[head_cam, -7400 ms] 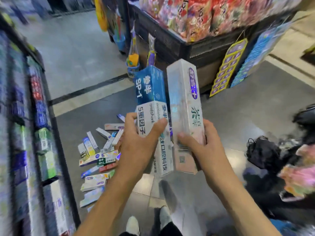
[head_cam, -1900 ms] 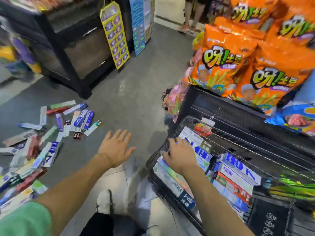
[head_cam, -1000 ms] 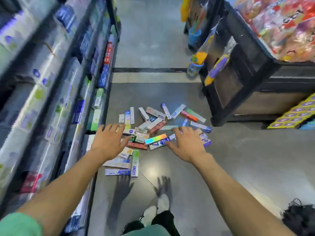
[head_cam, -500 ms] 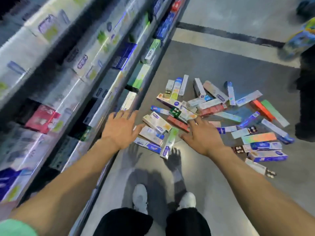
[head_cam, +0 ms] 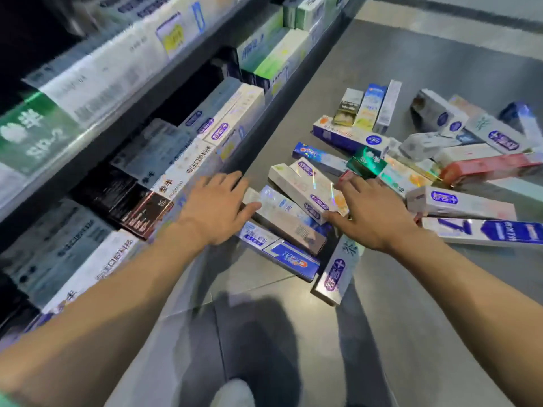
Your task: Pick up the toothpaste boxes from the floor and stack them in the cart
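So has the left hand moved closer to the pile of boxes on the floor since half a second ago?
Yes. The left hand has come forward and now touches the holographic white box at the pile's near edge; before, it was short of it.

Toothpaste boxes (head_cam: 308,192) lie flat, scattered and overlapping, on the floor (head_cam: 411,318).

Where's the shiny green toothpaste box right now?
The green box lies in the floor pile's middle, just beyond the right hand, between the long blue-and-white box and the red box.
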Tool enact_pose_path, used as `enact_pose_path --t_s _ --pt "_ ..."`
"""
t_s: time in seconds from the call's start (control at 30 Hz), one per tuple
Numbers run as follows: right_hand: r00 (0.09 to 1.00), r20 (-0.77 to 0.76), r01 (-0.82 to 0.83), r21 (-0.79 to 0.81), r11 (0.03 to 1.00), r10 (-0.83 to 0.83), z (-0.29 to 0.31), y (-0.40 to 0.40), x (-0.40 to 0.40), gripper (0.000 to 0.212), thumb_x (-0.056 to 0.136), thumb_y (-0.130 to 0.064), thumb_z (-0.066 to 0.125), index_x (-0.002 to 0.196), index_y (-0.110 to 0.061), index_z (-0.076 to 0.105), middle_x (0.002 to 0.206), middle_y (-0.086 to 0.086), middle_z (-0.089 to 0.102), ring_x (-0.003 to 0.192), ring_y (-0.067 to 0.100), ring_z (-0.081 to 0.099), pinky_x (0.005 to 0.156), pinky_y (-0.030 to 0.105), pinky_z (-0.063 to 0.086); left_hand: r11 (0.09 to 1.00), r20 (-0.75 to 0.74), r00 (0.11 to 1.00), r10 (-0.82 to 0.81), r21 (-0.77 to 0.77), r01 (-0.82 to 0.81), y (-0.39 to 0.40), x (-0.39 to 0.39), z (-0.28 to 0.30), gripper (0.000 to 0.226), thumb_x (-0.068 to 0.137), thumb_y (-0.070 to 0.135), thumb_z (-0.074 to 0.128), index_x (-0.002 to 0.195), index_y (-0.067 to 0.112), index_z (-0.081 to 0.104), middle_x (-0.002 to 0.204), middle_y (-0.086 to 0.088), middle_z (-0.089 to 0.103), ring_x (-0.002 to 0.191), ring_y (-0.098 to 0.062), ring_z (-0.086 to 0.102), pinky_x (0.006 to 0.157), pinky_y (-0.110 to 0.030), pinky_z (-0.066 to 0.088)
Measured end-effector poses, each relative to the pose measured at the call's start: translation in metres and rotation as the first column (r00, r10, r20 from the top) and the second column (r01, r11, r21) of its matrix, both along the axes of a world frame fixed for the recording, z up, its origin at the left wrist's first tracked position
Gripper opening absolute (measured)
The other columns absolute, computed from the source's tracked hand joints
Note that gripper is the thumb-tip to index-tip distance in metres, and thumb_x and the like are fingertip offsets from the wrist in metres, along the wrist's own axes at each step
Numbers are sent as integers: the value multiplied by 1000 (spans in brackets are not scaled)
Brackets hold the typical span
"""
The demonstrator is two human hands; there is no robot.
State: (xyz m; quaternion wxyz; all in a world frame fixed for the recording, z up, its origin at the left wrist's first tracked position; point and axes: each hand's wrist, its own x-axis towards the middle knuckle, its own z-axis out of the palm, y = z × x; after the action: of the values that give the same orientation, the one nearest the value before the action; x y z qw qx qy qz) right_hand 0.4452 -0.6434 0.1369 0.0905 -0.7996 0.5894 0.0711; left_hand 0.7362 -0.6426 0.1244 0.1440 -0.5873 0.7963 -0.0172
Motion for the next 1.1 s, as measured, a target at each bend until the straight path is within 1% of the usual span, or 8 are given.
enact_pose_path --t_s 0.13,0.23,0.33,0.43,0.53,0.7,0.83,1.1 --pt "999 -25 -29 15 999 29 -49 -1 11 76 91 -71 36 147 -21 41 144 9 50 127 33 50 97 44 47 997 11 997 -77 -6 77 3 13 -45 79 94 65 9 146 17 46 149 -8 49 130 -31 50 106 -44 37" --pt "999 -21 -49 47 998 50 -64 5 15 74 92 -70 39 147 -19 42 141 9 52 123 32 52 96 43 48 999 -25 999 -42 19 42 16 18 -57 73 97 63 14 151 20 38 154 -6 44 134 -29 46 109 -44 35" --pt "1000 5 -31 79 996 30 -72 7 25 70 95 -65 46 146 -18 42 138 10 53 123 32 52 93 43 51 999 -23 1000 -19 42 20 28 27 -65 68 100 62 20 154 23 30 159 -1 38 139 -24 41 114 -42 31" --pt "999 47 -33 92 995 29 -85 7 40 69 95 -63 47 146 -16 42 138 12 54 123 33 53 94 44 50 998 -55 997 46 46 -44 36 37 -71 66 100 61 26 152 21 36 156 -4 42 137 -26 43 112 -40 31" --pt "995 97 -29 117 993 17 -102 2 60 67 95 -62 50 143 -15 44 140 12 52 125 33 53 97 45 51 996 -78 995 68 59 -63 46 43 -78 71 97 62 21 149 19 41 153 -5 45 136 -26 44 112 -40 32" --pt "997 67 26 150 988 -37 -122 -1 86 63 93 -59 57 135 -15 43 130 14 52 119 34 51 89 45 49 992 -116 988 98 92 -87 62 50 -79 72 96 63 20 153 22 35 156 -2 41 142 -22 38 117 -37 27" --pt "991 65 105 144 984 -116 -131 -3 92 60 94 -54 59 131 -10 45 131 18 50 121 37 47 93 48 48 990 -129 986 106 107 -92 73 58 -78 73 96 63 20 155 21 32 158 -2 39 144 -21 35 119 -34 23" --pt "938 270 169 190 967 -217 -115 -6 85 54 96 -52 54 129 -9 49 127 13 52 109 32 56 86 45 52 970 -256 939 230 138 -200 79 40 -94 65 99 61 28 152 22 34 150 1 45 136 -22 42 112 -38 34"
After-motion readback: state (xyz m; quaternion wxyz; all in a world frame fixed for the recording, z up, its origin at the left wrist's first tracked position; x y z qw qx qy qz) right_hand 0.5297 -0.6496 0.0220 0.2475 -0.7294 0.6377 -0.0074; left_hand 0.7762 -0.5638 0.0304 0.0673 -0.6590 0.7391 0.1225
